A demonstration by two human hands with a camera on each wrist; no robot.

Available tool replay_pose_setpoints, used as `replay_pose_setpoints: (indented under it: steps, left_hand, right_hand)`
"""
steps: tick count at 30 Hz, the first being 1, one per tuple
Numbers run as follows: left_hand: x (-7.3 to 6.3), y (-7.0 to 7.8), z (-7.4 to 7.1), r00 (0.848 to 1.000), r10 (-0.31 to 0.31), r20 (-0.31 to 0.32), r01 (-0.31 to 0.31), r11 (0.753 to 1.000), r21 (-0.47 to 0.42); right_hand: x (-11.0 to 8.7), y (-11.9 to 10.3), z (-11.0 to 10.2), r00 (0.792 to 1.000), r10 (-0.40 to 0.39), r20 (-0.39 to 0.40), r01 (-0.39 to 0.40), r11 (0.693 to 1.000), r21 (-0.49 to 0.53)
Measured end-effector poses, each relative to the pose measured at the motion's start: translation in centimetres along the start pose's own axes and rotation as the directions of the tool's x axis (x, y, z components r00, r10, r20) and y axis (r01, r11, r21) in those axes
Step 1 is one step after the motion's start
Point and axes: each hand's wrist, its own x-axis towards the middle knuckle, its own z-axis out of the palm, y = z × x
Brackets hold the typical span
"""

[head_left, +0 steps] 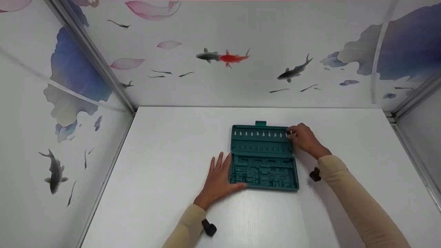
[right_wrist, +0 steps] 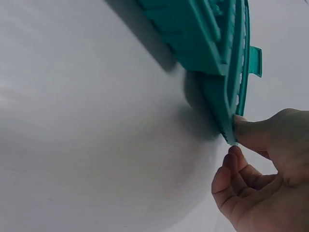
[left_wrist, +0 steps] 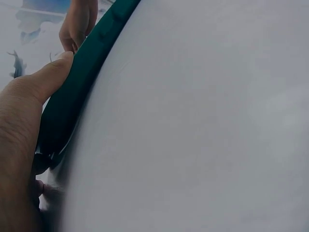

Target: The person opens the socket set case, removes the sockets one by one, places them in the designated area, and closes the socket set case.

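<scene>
A green plastic tool case [head_left: 262, 172] lies unfolded on the white table, its moulded recesses facing up. Its far half, the lid [head_left: 262, 140], has a row of small pale slots and a latch tab [head_left: 260, 123] on the far edge. My left hand [head_left: 218, 182] rests at the near left corner, fingers straight and spread beside the case. Its thumb [left_wrist: 57, 72] lies along the near edge. At the lid's far right corner, my right hand [head_left: 305, 138] pinches the rim between thumb [right_wrist: 258, 134] and fingers, seen close in the right wrist view.
The white table [head_left: 172, 144] extends around the case. Behind it stands a white wall [head_left: 241, 89] printed with fish and petals, and a similar panel [head_left: 27, 120] rises at the left. Small black devices [head_left: 209, 227] sit at both wrists.
</scene>
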Motion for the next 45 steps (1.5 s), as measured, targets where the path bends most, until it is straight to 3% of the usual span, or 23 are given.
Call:
replay_pose_setpoints:
  steps: [6, 12, 21, 26, 31, 37, 41, 45]
  left_hand:
    - [0.0, 0.2, -0.3, 1.0, 0.003, -0.003, -0.003, 1.0, -0.009]
    - [0.0, 0.4, -0.2, 1.0, 0.013, -0.008, -0.013, 1.0, 0.002]
    - [0.3, 0.9, 0.2, 1.0, 0.011, 0.002, -0.011, 1.0, 0.02]
    - [0.2, 0.8, 0.4, 1.0, 0.0, 0.007, 0.0, 1.0, 0.029]
    - [0.1, 0.7, 0.4, 1.0, 0.005, 0.002, -0.005, 1.0, 0.028]
    - [0.0, 0.4, 0.3, 1.0, 0.008, -0.003, -0.008, 1.0, 0.008]
    - [-0.2, 0.1, 0.1, 1.0, -0.003, 0.0, 0.003, 1.0, -0.005]
    - [-0.1, -0.1, 0.0, 1.0, 0.008, -0.004, -0.008, 1.0, 0.004]
  right_hand:
    - [0.6, -1.2, -1.2, 0.997, -0.007, 0.075, 0.01, 0.999, -0.047]
    - [1.0, -1.9, -1.9, 0.99, 0.051, 0.129, -0.038, 0.994, -0.102]
    - [1.3, -0.9, -2.2, 0.982, 0.088, 0.169, -0.066, 0.99, -0.127]
    - [1.2, -0.4, -2.0, 0.984, 0.079, 0.159, -0.067, 0.995, -0.08]
    - [0.8, 0.0, -1.5, 0.99, 0.081, 0.112, -0.081, 0.997, 0.0]
    - [0.3, 0.3, -0.6, 0.999, 0.026, 0.028, -0.027, 0.998, 0.065]
    - [-0.2, 0.2, 0.6, 0.997, 0.018, -0.078, -0.01, 0.995, 0.103]
    - [-0.6, 0.3, 2.0, 0.976, -0.008, -0.218, 0.037, 0.991, 0.127]
